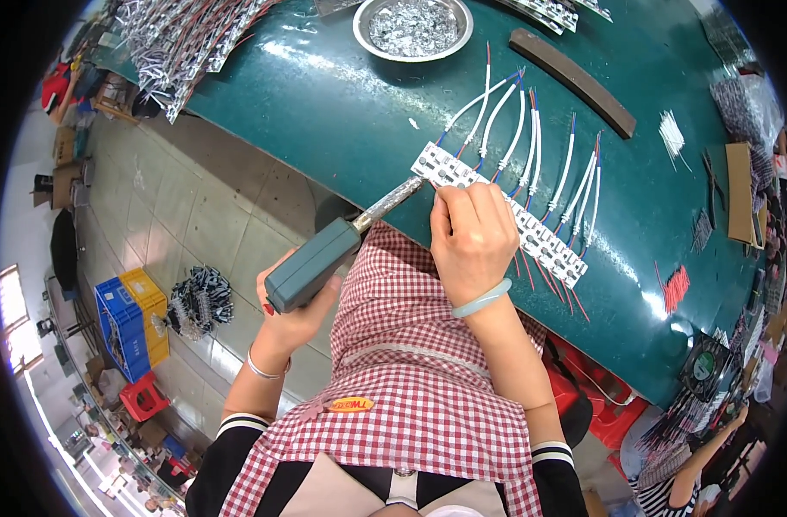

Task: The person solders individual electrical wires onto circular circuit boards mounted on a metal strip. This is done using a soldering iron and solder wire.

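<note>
My left hand [300, 306] is wrapped round a soldering iron [317, 263] with a thick dark-green body and a metal barrel. Its tip meets the near edge of a white circuit-board strip [472, 179], close to the left end. At that same edge, my right hand [472, 228] has its fingers closed in a pinch beside the tip; whatever they hold is hidden. The strip lies slantwise along the table's near edge. White-sleeved wires [535, 142] stick out from its far side, and several thin red wires [559, 284] hang from its near side.
On the green table [324, 112] are a metal bowl of silvery scraps [413, 30], a dark curved bar [574, 82], white wires [671, 138] and red wires [676, 287]. Wired boards [182, 47] are heaped far left. Crates [133, 323] and a red stool [143, 396] stand on the floor.
</note>
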`<action>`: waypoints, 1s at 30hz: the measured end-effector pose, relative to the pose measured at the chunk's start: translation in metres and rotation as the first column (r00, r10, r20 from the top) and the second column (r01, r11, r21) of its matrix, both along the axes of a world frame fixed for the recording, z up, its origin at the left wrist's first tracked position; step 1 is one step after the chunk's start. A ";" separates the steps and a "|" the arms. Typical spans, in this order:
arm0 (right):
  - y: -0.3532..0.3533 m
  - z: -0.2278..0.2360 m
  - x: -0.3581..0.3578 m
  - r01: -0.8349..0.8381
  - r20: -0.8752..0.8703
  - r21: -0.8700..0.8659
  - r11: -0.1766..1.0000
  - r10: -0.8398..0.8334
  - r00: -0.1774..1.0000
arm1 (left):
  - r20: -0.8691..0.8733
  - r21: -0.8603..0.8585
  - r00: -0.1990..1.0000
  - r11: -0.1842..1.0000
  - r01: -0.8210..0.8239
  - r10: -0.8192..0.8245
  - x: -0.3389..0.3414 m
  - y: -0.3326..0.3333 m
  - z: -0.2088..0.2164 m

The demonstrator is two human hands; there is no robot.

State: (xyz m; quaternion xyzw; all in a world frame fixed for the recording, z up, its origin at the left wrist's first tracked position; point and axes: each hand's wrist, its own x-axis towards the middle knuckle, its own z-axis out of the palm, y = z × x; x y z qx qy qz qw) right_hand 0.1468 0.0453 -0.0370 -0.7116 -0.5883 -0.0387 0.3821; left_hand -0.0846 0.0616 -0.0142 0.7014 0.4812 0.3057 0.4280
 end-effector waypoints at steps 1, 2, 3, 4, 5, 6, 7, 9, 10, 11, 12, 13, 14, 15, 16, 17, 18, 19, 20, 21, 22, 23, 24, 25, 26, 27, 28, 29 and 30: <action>0.001 -0.001 0.000 -0.002 -0.001 0.002 1.000 0.002 1.000 | -0.022 -0.007 1.000 1.000 -0.002 0.002 0.001 0.000 0.001; 0.002 -0.003 0.001 -0.004 -0.005 0.005 1.000 0.004 1.000 | -0.032 -0.005 0.999 1.000 -0.005 0.005 0.001 -0.001 0.003; 0.001 -0.001 0.001 0.001 0.007 0.005 1.000 -0.001 1.000 | -0.031 -0.004 1.000 1.000 -0.001 0.001 0.001 0.000 0.004; 0.002 0.001 0.001 0.006 0.014 0.010 1.000 -0.006 1.000 | -0.033 -0.003 0.999 1.000 0.002 -0.002 0.001 0.000 0.005; 0.002 0.003 0.001 0.010 0.019 0.015 1.000 -0.011 1.000 | -0.023 -0.004 1.000 1.000 0.006 -0.006 -0.002 0.000 0.003; 0.002 0.001 0.003 0.010 0.014 0.017 1.000 -0.010 1.000 | 0.020 0.046 0.999 0.998 0.036 -0.037 -0.005 -0.001 0.000; 0.002 0.000 0.004 0.010 0.014 0.019 1.000 -0.010 1.000 | 0.064 0.097 0.995 0.993 0.064 -0.070 -0.006 -0.003 -0.002; 0.003 -0.001 0.007 0.012 0.013 0.024 1.000 -0.012 1.000 | 0.142 0.004 0.990 1.000 -0.017 0.016 -0.003 -0.011 -0.001; 0.003 -0.001 0.008 0.007 0.010 0.035 0.999 -0.008 1.000 | 0.215 -0.097 0.971 0.991 -0.088 0.107 -0.001 -0.015 0.000; 0.003 0.000 0.009 0.004 0.012 0.047 0.999 -0.004 1.000 | 0.220 -0.094 0.970 0.992 -0.084 0.103 0.001 -0.017 0.002; 0.003 -0.001 0.010 0.021 0.022 0.047 0.999 -0.022 1.000 | 0.223 -0.063 0.970 0.995 -0.081 0.093 0.004 -0.017 0.004; 0.002 -0.005 0.011 0.030 0.051 0.051 0.998 -0.032 0.998 | 0.238 -0.038 0.968 0.997 -0.068 0.075 0.009 -0.016 0.005; 0.000 -0.007 0.013 0.041 0.086 0.052 0.998 -0.045 0.995 | 0.265 -0.047 0.963 0.998 -0.034 0.046 0.010 -0.017 0.005; -0.002 -0.008 0.013 0.012 0.086 0.039 0.999 -0.016 0.996 | 0.281 -0.091 0.948 0.988 -0.125 0.146 0.011 -0.019 0.004; -0.003 -0.010 0.011 0.010 0.089 -0.026 1.000 -0.008 0.996 | 0.293 -0.143 0.924 0.967 -0.212 0.246 0.011 -0.021 0.001; -0.004 -0.008 0.009 0.003 0.057 -0.036 0.999 -0.001 0.998 | 0.328 -0.125 0.923 0.978 -0.168 0.201 0.012 -0.021 -0.002; -0.004 -0.007 0.004 0.011 0.041 -0.027 1.000 -0.009 0.999 | 0.421 -0.128 0.890 0.982 -0.137 0.178 0.020 -0.019 0.003; -0.005 -0.003 0.002 0.016 -0.010 -0.023 1.000 -0.016 1.000 | 0.420 -0.095 0.896 0.989 -0.113 0.143 0.016 -0.017 -0.002; -0.008 -0.002 0.003 0.003 -0.033 0.001 1.000 -0.003 0.999 | 0.427 -0.092 0.896 0.991 -0.093 0.123 0.017 -0.015 -0.005; -0.010 0.005 0.003 -0.028 -0.119 0.037 0.999 0.032 0.992 | 0.432 -0.087 0.894 0.992 -0.089 0.118 0.019 -0.012 -0.005; -0.020 0.014 0.012 -0.028 -0.141 0.046 0.999 0.034 0.989 | 0.450 -0.093 0.888 0.994 -0.059 0.095 0.025 -0.011 -0.005; -0.030 0.028 0.025 -0.040 -0.170 0.058 0.998 0.049 0.984 | 0.454 -0.098 0.887 0.994 -0.051 0.091 0.030 -0.010 -0.003; -0.042 0.037 0.046 -0.015 -0.145 0.082 0.997 0.027 0.989 | 0.454 -0.102 0.886 0.994 -0.047 0.088 0.034 -0.008 -0.003; -0.055 0.045 0.073 -0.001 -0.124 0.107 0.994 0.014 0.992 | 0.461 -0.101 0.883 0.994 -0.042 0.084 0.038 -0.008 -0.002; -0.070 0.047 0.103 0.092 -0.053 0.058 0.994 -0.089 0.995 | 0.446 -0.083 0.892 0.996 -0.042 0.075 0.042 -0.007 -0.004; -0.083 0.047 0.136 0.188 0.020 0.015 0.982 -0.188 0.982 | 0.430 -0.065 0.900 0.997 -0.043 0.067 0.045 -0.007 -0.005; -0.095 0.046 0.172 0.306 0.162 -0.025 0.952 -0.298 0.941 | 0.436 -0.065 0.898 0.997 -0.039 0.063 0.048 -0.007 -0.004; -0.109 0.046 0.207 0.422 0.319 -0.094 0.902 -0.374 0.871 | 0.405 -0.055 0.912 0.997 -0.052 0.070 0.052 -0.007 -0.003; -0.123 0.040 0.238 0.546 0.345 -0.080 0.834 -0.491 0.800 | 0.376 -0.046 0.924 0.997 -0.060 0.072 0.057 -0.007 -0.002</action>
